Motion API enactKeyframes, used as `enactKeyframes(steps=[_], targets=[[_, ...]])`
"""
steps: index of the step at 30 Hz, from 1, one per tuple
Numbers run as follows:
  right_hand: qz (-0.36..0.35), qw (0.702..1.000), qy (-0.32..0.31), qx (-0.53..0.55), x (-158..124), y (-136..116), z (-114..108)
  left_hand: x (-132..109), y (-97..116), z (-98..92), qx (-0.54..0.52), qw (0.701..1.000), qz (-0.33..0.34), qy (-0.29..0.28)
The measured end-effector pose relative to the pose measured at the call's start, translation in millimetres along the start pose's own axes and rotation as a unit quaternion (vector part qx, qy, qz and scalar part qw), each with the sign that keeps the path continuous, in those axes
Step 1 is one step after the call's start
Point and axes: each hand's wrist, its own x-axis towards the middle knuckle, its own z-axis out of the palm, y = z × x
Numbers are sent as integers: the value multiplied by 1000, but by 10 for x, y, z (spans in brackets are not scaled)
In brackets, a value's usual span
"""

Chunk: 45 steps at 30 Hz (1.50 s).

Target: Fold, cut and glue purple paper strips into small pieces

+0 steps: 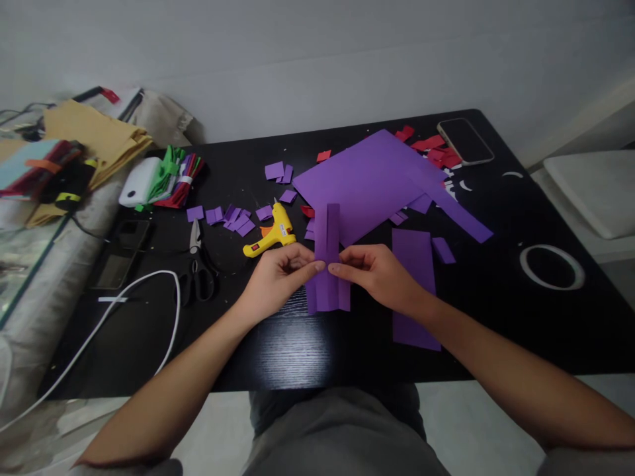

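Observation:
A folded purple paper piece [328, 291] with lengthwise creases is held upright above the table, between both hands. My left hand [282, 274] pinches its left side, thumb on the near face. From the right, my right hand [374, 272] pinches it too, the two thumb tips close together. Behind it lies a large purple sheet [362, 175]. A purple rectangle [414, 264] rests flat beneath my right forearm. The yellow glue gun [280, 228] lies just beyond my left hand.
Black scissors [201, 274], small purple pieces [238, 219] and a white cable [171, 330] are at the left. A phone [465, 141], red scraps [436, 151] and a white ring [552, 267] lie right on the black table [496, 317]. Bundled sheets [173, 178] sit back left.

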Motion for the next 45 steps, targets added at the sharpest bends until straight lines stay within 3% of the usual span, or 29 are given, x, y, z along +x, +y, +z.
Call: enactKeyframes(steps=[14, 21, 35, 45], targets=[[-38, 999, -2, -37, 5, 40, 17, -1, -9, -6, -7, 1000, 17, -10], [0, 998, -65, -14, -7, 80, 9, 8, -19, -17, -64, 996, 6, -62], [33, 998, -43, 42, -15, 115, 50, -30, 0, 57, -10, 999, 31, 20], [46, 995, -48, 68, -14, 89, 61, -63, -87, 57, 55, 995, 76, 28]])
